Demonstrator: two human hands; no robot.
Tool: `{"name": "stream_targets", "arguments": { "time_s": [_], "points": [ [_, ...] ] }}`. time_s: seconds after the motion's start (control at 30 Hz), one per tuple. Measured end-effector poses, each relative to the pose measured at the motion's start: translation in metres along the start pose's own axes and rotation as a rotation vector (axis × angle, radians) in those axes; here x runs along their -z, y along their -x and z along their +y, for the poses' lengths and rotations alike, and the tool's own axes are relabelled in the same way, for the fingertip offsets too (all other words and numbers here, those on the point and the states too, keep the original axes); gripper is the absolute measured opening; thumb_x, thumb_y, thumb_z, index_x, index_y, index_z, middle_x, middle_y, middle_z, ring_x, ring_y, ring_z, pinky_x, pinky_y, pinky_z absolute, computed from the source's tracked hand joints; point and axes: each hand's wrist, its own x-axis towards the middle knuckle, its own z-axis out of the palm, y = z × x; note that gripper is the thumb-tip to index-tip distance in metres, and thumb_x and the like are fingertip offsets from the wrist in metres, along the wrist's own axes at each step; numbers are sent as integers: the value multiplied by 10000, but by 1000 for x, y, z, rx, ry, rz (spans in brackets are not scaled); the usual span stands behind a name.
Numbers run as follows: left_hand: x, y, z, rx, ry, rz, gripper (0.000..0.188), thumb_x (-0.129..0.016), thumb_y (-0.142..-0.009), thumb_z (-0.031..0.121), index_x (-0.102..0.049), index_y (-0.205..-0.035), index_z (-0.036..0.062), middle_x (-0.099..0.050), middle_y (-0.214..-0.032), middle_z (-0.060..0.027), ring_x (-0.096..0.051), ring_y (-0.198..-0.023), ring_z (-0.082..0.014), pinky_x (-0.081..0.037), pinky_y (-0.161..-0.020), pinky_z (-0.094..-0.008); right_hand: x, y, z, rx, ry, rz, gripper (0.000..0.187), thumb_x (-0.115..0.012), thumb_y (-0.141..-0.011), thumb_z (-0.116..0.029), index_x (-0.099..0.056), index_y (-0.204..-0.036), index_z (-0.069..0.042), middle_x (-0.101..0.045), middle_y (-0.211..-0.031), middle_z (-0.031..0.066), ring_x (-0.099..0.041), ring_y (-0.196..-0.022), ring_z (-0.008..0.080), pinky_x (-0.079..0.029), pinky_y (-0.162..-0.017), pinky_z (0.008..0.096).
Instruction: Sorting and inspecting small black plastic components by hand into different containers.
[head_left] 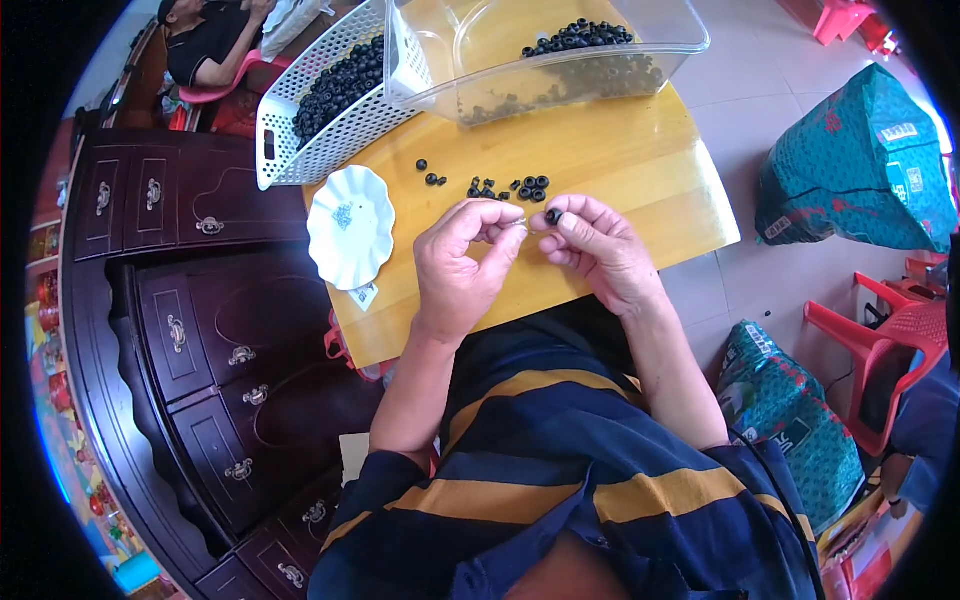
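Over the wooden table [640, 180], my left hand [458, 268] pinches a tiny pale, metallic-looking piece [519, 222] between thumb and forefinger. Facing it, my right hand [608, 258] grips a small round black part [553, 216] with thumb and fingertips. The two pieces are close together but seem apart. Just beyond my fingers lie several loose black ring-like parts [540, 183] and smaller black bits [482, 188]. A white scalloped dish [376, 236] to the left of my left hand holds a little heap of tiny pieces [343, 216], too small to make out.
A white perforated basket [268, 165] and a clear plastic bin [420, 95], both with black parts, stand at the table's far side. Dark drawers [215, 290] flank the left. Teal sacks [830, 170] and a red chair [880, 350] are on the right. Another person [205, 45] sits far left.
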Motion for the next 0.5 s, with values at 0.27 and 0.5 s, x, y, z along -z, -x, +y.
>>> {"name": "stream_targets", "arguments": {
  "time_s": [0.27,0.5],
  "points": [
    [-1,-6,7,-136,-100,-126,167,-767,-753,-66,-696,-889,2,-672,-828,-81,-662,-735,-179,-540,-635,-281,2,1,1,-5,30,-53,208,-645,-969,-99,-636,-1164,-27,-698,-1012,65,-689,-870,130,-576,-782,259],
    [2,-8,8,-157,-98,-146,151,-767,-754,-49,-702,-878,7,-667,-819,-82,-654,-731,-191,-530,-631,-291,2,2,2,10,51,-90,205,-683,-947,-112,-662,-1128,-18,-702,-993,55,-674,-859,129,-553,-789,259]
  ]
}}
